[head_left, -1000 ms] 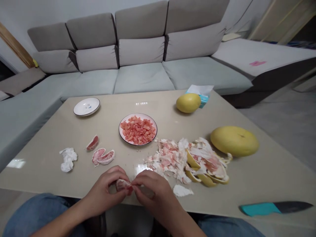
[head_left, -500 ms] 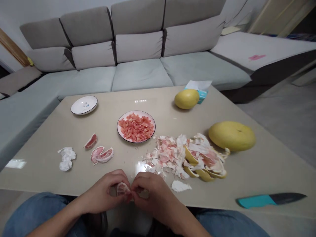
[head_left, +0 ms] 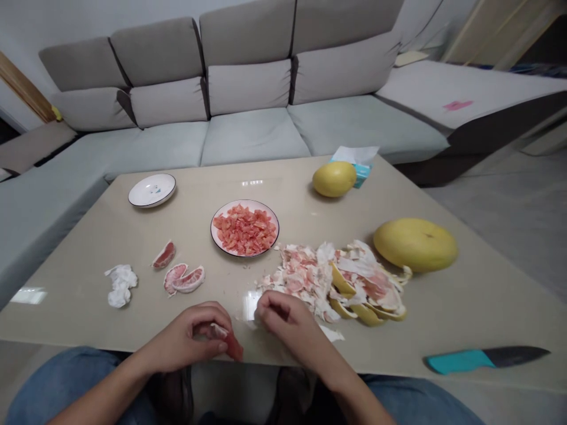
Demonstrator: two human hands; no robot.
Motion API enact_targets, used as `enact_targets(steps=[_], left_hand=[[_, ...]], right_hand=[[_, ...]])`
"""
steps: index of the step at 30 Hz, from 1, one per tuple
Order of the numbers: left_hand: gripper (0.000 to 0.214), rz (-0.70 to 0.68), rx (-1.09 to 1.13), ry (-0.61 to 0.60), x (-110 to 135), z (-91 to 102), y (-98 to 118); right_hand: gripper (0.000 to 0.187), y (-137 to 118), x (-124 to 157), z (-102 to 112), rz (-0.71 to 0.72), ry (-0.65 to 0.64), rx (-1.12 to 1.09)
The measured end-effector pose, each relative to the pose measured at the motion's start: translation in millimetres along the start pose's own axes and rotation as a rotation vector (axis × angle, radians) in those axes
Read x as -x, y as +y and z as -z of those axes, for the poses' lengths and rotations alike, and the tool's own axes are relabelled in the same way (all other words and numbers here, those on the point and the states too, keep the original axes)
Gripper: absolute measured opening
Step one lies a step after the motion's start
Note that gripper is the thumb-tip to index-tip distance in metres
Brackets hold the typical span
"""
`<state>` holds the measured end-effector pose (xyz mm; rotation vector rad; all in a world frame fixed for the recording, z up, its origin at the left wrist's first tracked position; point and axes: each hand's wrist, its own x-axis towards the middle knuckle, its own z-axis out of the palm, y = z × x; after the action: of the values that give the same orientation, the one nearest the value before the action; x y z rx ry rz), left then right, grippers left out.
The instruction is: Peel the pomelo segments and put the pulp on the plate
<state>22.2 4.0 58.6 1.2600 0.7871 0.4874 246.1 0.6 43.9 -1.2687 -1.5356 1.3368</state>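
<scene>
At the table's near edge, my left hand (head_left: 199,333) is closed around a pomelo segment (head_left: 234,347). Pink flesh of the segment hangs out past the fingertips, with a whitish bit of membrane higher up. My right hand (head_left: 290,324) is apart from it, beside the heap of pomelo peel and membrane (head_left: 305,277). Its fingers are pinched together, and whatever they may hold is hidden. Beyond my left hand lie a few pomelo segments (head_left: 189,280), one of them on its own (head_left: 164,255). A plate (head_left: 214,236) piled with pink pomelo flesh (head_left: 245,229) stands farther back.
Two whole yellow pomelos, one large (head_left: 414,243) and one smaller (head_left: 334,179), are at the right, by a tissue pack (head_left: 363,172). A knife (head_left: 465,359) with a turquoise handle lies near right. Crumpled tissue (head_left: 120,284) and a white plate (head_left: 153,190) are at left.
My right hand has moved right and away from my left hand, towards the peel heap. More of the segment's pink flesh now shows below my left fingers.
</scene>
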Motion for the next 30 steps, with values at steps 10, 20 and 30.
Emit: enact_targets(steps=[10,20,30], left_hand=[[0.020,0.032,0.206,0.118,-5,8.3,-9],[0.020,0.170,0.607,0.253,-9,10.4,-17],[0.019,0.189,0.762,0.236,-8,11.4,-14]], right_hand=[[0.024,14,2,39,0.107,0.201,0.747],[0.026,14,-2,36,0.122,0.216,0.884],[0.017,16,-5,29,0.299,0.276,0.898]])
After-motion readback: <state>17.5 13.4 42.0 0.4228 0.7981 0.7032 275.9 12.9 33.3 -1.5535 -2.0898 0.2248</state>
